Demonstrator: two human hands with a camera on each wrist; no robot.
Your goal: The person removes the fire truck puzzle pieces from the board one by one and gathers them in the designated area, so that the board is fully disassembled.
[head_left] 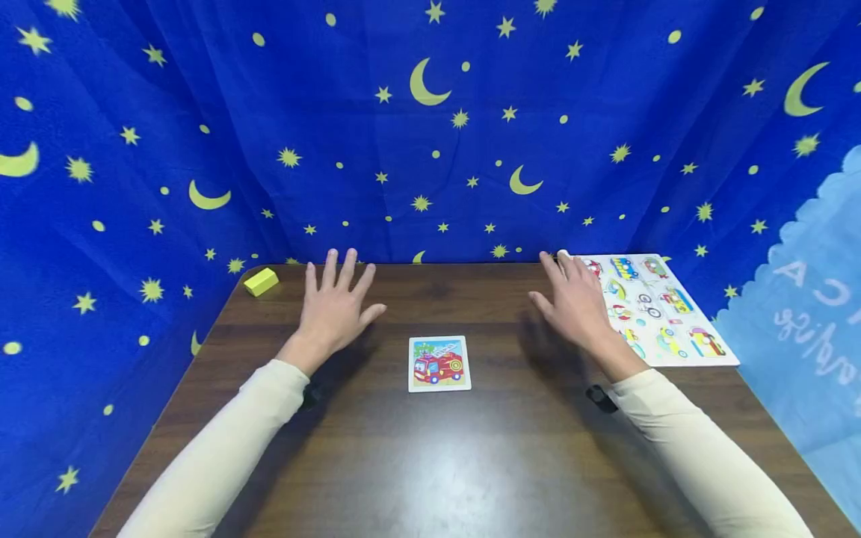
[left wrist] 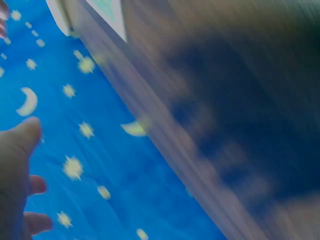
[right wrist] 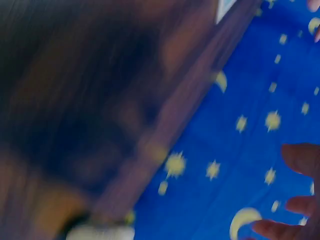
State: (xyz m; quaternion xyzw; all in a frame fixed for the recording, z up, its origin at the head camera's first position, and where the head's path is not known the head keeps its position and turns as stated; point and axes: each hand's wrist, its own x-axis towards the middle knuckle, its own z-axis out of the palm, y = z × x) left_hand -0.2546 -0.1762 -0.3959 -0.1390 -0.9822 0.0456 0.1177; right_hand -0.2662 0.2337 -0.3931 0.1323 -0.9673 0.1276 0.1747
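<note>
Both hands are spread above the brown table, holding nothing. The left hand (head_left: 332, 310) has its fingers straight and fanned out, back of the hand up, with a yellow block (head_left: 261, 282) off to its left. Over the right side, the right hand (head_left: 575, 302) overlaps the left edge of a white picture board (head_left: 699, 356) in the head view. Between the hands and closer to the body lies a square card (head_left: 440, 364) with a red fire truck. Thumb and some fingers of the left hand (left wrist: 17, 170) and right hand (right wrist: 302, 200) show in the wrist views.
The table (head_left: 430, 463) ends at the back against a blue curtain (head_left: 363, 134) with yellow moons and stars. At the right hangs a light-blue cloth (head_left: 814, 299) with white letters. Vehicle pictures cover the board. A small white thing (head_left: 563, 254) shows by the right fingertips.
</note>
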